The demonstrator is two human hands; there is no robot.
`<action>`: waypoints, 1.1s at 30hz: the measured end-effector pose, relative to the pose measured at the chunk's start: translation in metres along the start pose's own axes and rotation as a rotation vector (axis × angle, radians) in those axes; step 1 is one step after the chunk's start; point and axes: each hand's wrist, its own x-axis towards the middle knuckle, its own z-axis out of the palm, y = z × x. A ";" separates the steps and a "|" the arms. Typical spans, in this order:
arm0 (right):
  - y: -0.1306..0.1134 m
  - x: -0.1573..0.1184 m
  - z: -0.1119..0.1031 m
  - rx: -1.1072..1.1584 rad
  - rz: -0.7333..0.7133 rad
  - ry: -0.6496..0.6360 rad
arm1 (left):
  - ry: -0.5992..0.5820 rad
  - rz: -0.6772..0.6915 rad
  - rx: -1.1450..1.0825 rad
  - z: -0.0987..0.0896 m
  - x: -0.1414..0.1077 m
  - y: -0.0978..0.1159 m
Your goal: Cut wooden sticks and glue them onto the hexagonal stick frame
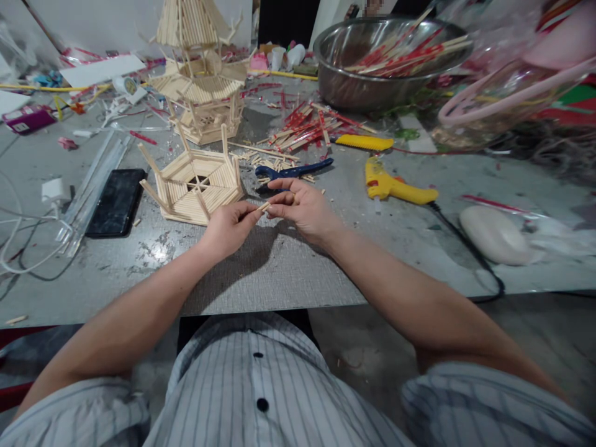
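Note:
Between my fingertips, over the front of the table, is a short wooden stick (264, 206). My left hand (230, 228) pinches its near end. The fingers of my right hand (302, 210) close on the other end. Just behind my left hand lies a hexagonal stick base (186, 202) with several upright posts. Blue-handled pliers (298, 169) rest beyond my right hand, close to its fingers. Behind the base stands a tiered pagoda model (200, 87) built of sticks.
Red-and-cream sticks (307, 127) lie heaped near a steel bowl (335, 93) holding more. A yellow glue gun (400, 189) with a black cord and a yellow-handled tool (365, 143) lie right. Left are a black phone (116, 202) and a white charger (56, 191). A white rounded object (493, 233) sits far right.

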 end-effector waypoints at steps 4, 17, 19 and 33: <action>0.001 0.000 -0.001 -0.019 0.004 -0.005 | -0.006 0.010 0.019 -0.001 0.000 0.001; 0.001 0.001 -0.001 -0.048 0.009 0.004 | 0.037 0.032 0.152 0.000 -0.001 0.002; 0.001 0.002 -0.004 -0.087 -0.003 0.025 | 0.046 0.024 0.146 0.000 0.000 0.001; -0.001 0.003 -0.006 -1.007 -0.124 -0.045 | 0.080 -0.024 0.053 -0.002 0.001 0.000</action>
